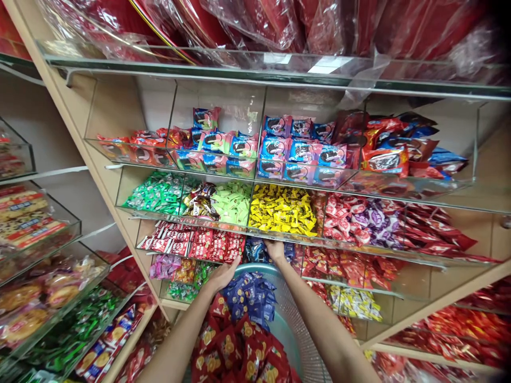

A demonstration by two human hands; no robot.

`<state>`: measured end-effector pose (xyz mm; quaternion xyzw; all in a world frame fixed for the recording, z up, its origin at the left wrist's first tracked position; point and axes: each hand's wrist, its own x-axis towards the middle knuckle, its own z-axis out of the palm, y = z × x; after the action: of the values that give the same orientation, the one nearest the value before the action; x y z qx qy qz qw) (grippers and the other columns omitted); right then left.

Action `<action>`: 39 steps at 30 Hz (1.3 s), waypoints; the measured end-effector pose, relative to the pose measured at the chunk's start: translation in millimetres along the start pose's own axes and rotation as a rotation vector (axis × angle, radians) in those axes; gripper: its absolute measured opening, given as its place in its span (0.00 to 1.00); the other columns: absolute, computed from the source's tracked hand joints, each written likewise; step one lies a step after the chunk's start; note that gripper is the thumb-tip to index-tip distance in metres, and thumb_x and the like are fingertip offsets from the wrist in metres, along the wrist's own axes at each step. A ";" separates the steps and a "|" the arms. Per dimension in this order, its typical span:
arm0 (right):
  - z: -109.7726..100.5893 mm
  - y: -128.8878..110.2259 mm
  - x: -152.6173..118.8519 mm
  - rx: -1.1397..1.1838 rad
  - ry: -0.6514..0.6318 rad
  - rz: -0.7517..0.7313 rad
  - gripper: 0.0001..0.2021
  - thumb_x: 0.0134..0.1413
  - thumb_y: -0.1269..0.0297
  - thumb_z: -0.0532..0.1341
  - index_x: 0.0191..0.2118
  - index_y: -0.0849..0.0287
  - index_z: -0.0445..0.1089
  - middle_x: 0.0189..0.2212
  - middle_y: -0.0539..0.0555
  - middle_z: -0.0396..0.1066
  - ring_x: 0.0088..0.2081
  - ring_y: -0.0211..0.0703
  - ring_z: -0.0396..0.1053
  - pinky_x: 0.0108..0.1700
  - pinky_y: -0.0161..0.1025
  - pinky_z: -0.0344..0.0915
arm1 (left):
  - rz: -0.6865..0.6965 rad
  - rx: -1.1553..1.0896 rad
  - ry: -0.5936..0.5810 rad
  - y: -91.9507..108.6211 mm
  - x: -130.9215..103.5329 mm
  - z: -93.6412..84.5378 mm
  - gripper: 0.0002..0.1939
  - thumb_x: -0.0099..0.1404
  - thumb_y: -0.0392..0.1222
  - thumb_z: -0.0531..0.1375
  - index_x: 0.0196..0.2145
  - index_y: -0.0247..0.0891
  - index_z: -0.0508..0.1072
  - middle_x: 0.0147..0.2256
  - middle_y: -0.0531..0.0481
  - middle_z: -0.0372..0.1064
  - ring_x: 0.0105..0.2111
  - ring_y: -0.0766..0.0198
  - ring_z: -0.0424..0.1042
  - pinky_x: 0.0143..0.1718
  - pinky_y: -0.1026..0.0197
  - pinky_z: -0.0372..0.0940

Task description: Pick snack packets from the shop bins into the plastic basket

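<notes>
My left hand (224,274) reaches forward at the left rim of a teal basket (297,314), fingers stretched out, tips close to the bin of red packets (217,244). My right hand (275,251) is at the low bin of dark blue packets (255,250), just under the shelf front that holds yellow wrapped candies (281,210). Its fingers are mostly hidden there, so what they hold does not show. Between my forearms, the basket holds blue-purple packets (251,298) at the back and a heap of red packets with orange slices (239,351) nearer me.
Clear-fronted shelves rise ahead, with blue-and-pink cookie packs (303,151) and green candies (155,192) in divided bins. A glass shelf (255,72) above bears large red items in plastic. At left stands another rack with wrapped pastries (24,303).
</notes>
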<state>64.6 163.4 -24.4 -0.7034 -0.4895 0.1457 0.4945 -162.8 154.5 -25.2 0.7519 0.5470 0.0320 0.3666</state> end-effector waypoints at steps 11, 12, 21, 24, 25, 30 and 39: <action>-49.1 -16.5 -68.7 0.421 -0.103 0.237 0.15 0.40 0.54 0.57 0.31 0.60 0.61 0.15 0.46 0.60 0.16 0.33 0.58 0.17 0.30 0.54 | 0.008 0.022 -0.001 -4.4 4.9 4.0 0.38 0.53 0.67 0.30 0.25 0.39 0.69 0.30 0.43 0.70 0.30 0.56 0.67 0.32 0.58 0.58; -52.7 -18.1 -74.3 0.451 -0.097 0.236 0.15 0.40 0.54 0.57 0.32 0.59 0.60 0.15 0.45 0.60 0.16 0.33 0.58 0.17 0.30 0.53 | 0.014 0.021 0.001 -4.0 4.7 3.6 0.38 0.53 0.67 0.30 0.25 0.39 0.69 0.30 0.43 0.70 0.30 0.56 0.67 0.32 0.58 0.58; -72.5 -68.3 -108.7 0.471 -0.216 0.092 0.11 0.47 0.55 0.54 0.33 0.57 0.60 0.23 0.49 0.60 0.21 0.34 0.59 0.20 0.31 0.54 | -0.021 0.045 0.002 6.1 -2.3 -2.1 0.38 0.53 0.67 0.31 0.25 0.38 0.69 0.31 0.43 0.70 0.31 0.55 0.68 0.31 0.58 0.58; -80.7 -86.3 -119.7 0.414 -0.234 0.017 0.11 0.50 0.55 0.52 0.35 0.58 0.62 0.25 0.51 0.62 0.24 0.35 0.60 0.24 0.32 0.57 | -0.006 0.039 -0.017 7.6 -5.3 -4.2 0.40 0.53 0.67 0.30 0.29 0.38 0.71 0.34 0.43 0.70 0.33 0.55 0.68 0.33 0.58 0.58; -83.3 -90.7 -123.0 0.394 -0.229 -0.006 0.12 0.51 0.56 0.52 0.35 0.58 0.63 0.26 0.51 0.63 0.25 0.36 0.60 0.25 0.32 0.58 | 0.001 0.038 -0.019 7.8 -5.9 -4.8 0.40 0.53 0.67 0.29 0.30 0.38 0.71 0.35 0.43 0.70 0.33 0.55 0.68 0.33 0.58 0.58; -92.2 -102.2 -132.7 0.280 -0.166 -0.165 0.11 0.53 0.61 0.51 0.36 0.59 0.66 0.31 0.53 0.66 0.31 0.37 0.63 0.33 0.34 0.60 | -0.011 0.059 -0.043 8.2 -6.5 -6.3 0.41 0.54 0.67 0.29 0.34 0.38 0.71 0.37 0.43 0.69 0.35 0.55 0.68 0.34 0.58 0.59; -96.1 -114.7 -142.3 0.341 -0.037 -0.319 0.07 0.52 0.68 0.53 0.35 0.58 0.67 0.34 0.54 0.66 0.38 0.39 0.63 0.41 0.38 0.60 | -0.010 0.058 -0.026 7.3 -2.5 -3.7 0.40 0.54 0.67 0.29 0.31 0.39 0.71 0.36 0.44 0.70 0.36 0.55 0.68 0.37 0.58 0.58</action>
<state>0.3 -4.5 77.0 -0.5207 -0.5717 0.1593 0.6138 -159.7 153.3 -17.3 0.7598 0.5467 0.0042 0.3519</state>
